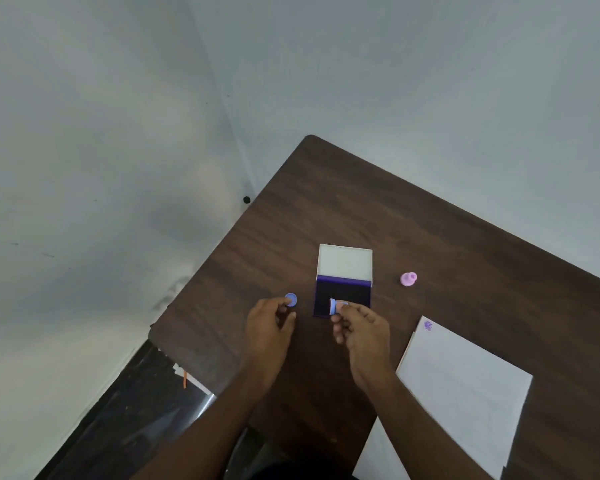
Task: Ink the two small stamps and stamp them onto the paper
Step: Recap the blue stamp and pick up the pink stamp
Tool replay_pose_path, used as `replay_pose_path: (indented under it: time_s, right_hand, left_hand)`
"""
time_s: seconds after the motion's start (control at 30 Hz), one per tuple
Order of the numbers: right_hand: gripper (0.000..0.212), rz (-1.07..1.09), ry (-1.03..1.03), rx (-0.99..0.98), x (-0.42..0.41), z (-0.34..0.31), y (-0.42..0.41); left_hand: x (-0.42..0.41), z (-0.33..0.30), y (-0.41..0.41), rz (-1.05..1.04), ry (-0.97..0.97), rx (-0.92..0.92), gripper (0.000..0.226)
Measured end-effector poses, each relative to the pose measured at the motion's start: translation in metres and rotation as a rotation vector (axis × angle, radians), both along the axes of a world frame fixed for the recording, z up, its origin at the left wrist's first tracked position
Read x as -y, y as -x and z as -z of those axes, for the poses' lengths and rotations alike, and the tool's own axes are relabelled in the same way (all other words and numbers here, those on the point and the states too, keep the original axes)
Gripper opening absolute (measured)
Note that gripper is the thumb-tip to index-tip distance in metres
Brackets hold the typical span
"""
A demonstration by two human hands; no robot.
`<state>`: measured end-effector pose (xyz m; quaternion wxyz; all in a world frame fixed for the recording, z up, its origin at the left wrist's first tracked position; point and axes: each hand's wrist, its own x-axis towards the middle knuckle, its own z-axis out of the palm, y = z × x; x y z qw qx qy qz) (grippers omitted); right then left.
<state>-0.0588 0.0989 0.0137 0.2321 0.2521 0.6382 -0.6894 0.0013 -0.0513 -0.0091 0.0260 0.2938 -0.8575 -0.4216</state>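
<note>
Broadly, a dark wooden table (430,237) fills the right and lower centre of the frame, set into a pale wall corner. Lower right lies the white paper (465,386), bearing 1 purple print (428,325) near its upper corner. At the centre sits the open ink pad (343,296), its white lid (344,260) folded back above the dark purple inked surface.

Below the pad come the 2 hands. The right hand (361,327) pinches a small blue stamp (333,306) between thumb and fingertips, holding it on its side over the lower edge of the ink; whether the stamp face touches the ink cannot be told. The left hand (269,323), just left of the pad, has its fingers curled around a small blue cap (291,300), which sits at its fingertips; whether it grips the cap or only rests beside it is unclear. Right of the pad, well apart from both hands, a pink stamp (408,278) lies on the table.

Judging by the 1 print and the pink stamp set aside, the second stamp seems now to be at the inking step. The next move likely calls for turning the blue stamp face down, pressing it squarely into the ink, then carrying it to a bare patch of paper
</note>
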Motion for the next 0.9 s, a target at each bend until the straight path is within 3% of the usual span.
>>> replay_pose_path:
  time_s: [0.37,0.63,0.73,0.9]
  right_hand:
    - [0.010,0.064,-0.010,0.098,0.008,0.009,0.004]
    - [0.010,0.069,0.008,0.087,0.010,0.007,0.004]
    - [0.009,0.077,0.004,0.092,0.010,0.006,0.005]
    - [0.009,0.097,0.019,0.092,0.010,0.005,0.006]
  left_hand:
    - [0.008,0.027,0.022,0.025,0.133,0.156,0.056]
    - [0.011,0.032,0.027,-0.028,0.053,0.127,0.031]
    - [0.009,0.023,0.026,-0.106,-0.085,0.073,0.029]
    - [0.006,0.002,0.029,-0.227,-0.535,0.077,0.027]
